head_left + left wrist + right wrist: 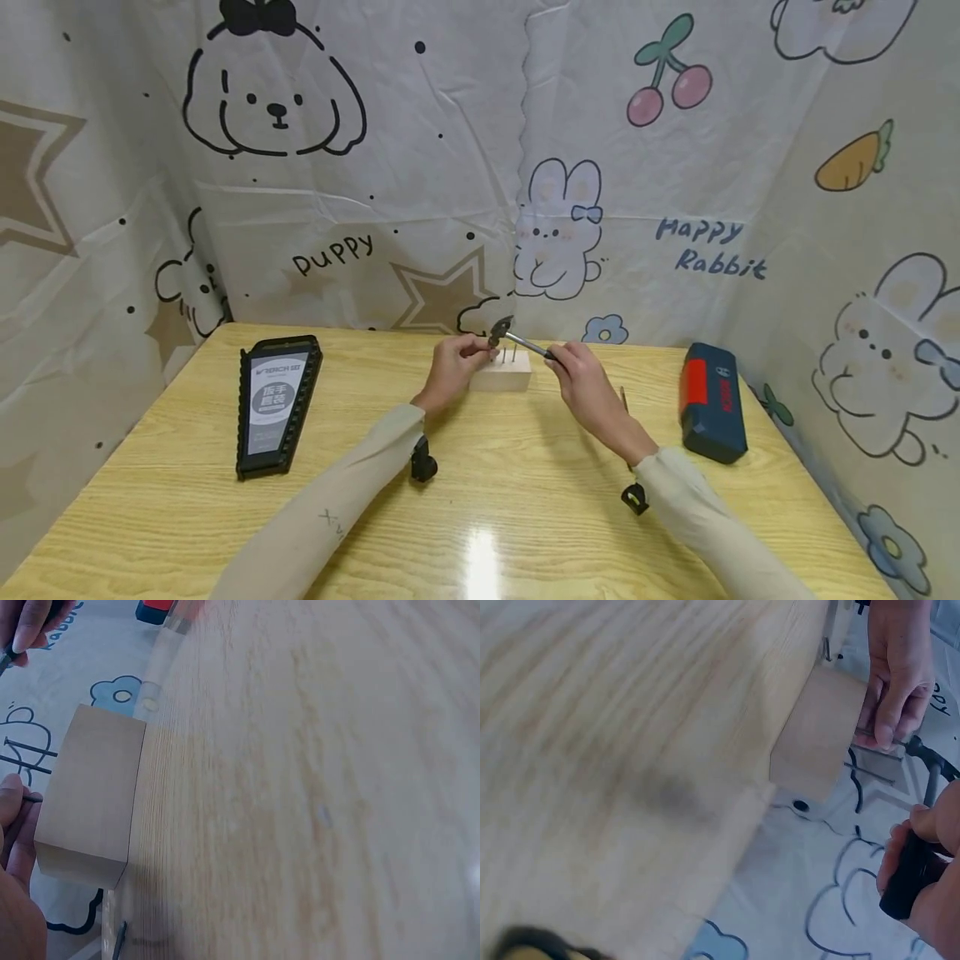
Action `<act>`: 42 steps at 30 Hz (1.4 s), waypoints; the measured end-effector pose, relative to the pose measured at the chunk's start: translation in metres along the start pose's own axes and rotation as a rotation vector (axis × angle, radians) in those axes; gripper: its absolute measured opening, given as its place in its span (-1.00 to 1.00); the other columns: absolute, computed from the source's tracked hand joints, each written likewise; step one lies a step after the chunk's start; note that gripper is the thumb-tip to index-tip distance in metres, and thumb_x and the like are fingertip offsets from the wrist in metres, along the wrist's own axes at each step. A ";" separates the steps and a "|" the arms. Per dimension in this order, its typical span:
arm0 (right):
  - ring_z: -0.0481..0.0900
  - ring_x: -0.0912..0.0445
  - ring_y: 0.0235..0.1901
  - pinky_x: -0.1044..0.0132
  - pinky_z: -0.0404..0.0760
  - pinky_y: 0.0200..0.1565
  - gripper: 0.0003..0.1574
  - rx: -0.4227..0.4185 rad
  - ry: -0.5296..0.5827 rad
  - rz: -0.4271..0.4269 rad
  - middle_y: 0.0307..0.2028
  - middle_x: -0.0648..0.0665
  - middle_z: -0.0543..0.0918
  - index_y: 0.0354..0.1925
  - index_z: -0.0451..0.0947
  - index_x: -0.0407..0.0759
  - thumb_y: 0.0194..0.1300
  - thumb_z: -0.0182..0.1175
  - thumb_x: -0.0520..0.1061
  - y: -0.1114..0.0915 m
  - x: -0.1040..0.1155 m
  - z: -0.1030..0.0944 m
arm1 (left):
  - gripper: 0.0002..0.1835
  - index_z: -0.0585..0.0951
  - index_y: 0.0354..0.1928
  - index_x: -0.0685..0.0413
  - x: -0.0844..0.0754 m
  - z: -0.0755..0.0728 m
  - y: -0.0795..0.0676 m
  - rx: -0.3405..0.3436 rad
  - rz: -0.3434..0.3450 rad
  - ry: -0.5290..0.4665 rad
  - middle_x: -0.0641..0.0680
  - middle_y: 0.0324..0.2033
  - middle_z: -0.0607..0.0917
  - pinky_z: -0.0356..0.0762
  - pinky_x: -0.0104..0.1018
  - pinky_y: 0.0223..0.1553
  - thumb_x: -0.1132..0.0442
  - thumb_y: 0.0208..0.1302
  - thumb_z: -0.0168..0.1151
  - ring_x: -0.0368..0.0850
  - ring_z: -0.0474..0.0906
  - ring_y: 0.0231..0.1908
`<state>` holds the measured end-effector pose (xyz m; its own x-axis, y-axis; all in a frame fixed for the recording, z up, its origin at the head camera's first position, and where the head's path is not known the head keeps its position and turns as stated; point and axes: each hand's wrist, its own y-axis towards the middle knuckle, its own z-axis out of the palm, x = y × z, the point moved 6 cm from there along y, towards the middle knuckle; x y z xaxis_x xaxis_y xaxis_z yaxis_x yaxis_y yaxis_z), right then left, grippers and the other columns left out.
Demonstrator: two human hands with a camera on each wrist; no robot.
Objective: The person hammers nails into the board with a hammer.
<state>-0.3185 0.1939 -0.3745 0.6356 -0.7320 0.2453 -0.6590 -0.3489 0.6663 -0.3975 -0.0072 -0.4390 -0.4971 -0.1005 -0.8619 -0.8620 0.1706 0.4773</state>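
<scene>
A pale wooden block (501,381) sits near the far edge of the table, with two nails (874,775) standing up from its top. At the block's left end my left hand (450,371) pinches another nail (33,799) between thumb and fingers, its point against the top. My right hand (592,400) grips the black handle (909,877) of a claw hammer (528,343) from the right. In the head view the hammer's dark head is just above the pinched nail; whether they touch I cannot tell.
An open-fronted black case with a grey label (274,404) lies on the left of the table (525,517). On the right is a blue and red Bosch case (714,404). A small metal piece (120,939) lies by the block's left end. A printed cloth hangs behind.
</scene>
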 end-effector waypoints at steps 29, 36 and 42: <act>0.45 -0.02 -0.37 0.17 0.49 -0.35 -0.83 0.036 0.043 0.177 -0.32 -0.26 0.58 -0.05 0.67 -0.46 0.46 0.26 -0.36 -0.005 -0.025 -0.010 | -0.74 0.71 0.10 0.27 -0.015 -0.020 -0.002 0.132 -0.091 0.057 0.22 -0.01 0.80 0.70 -0.34 0.00 0.33 0.46 0.33 0.10 0.74 -0.02; 0.53 -0.10 -0.25 0.10 0.55 -0.25 -0.78 0.111 0.131 0.348 -0.17 -0.35 0.63 0.02 0.63 -0.48 0.55 0.16 -0.32 -0.011 -0.038 -0.005 | -0.73 0.72 0.10 0.22 -0.016 -0.047 -0.014 0.135 -0.102 0.281 0.13 -0.04 0.80 0.68 -0.01 0.07 0.20 0.51 0.30 0.06 0.72 -0.05; 0.62 -0.12 -0.15 0.10 0.63 -0.15 -0.75 0.150 0.211 0.485 -0.14 -0.35 0.68 0.04 0.63 -0.46 0.58 0.13 -0.29 -0.016 -0.042 -0.002 | -0.74 0.68 -0.10 0.24 -0.002 -0.065 -0.026 0.112 -0.203 0.497 0.19 -0.20 0.76 0.67 0.02 -0.10 0.15 0.43 0.40 0.10 0.69 -0.17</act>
<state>-0.3339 0.2314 -0.3937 0.3012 -0.7018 0.6455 -0.9368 -0.0914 0.3378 -0.3807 -0.0753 -0.4386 -0.3320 -0.5889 -0.7369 -0.9432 0.2001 0.2651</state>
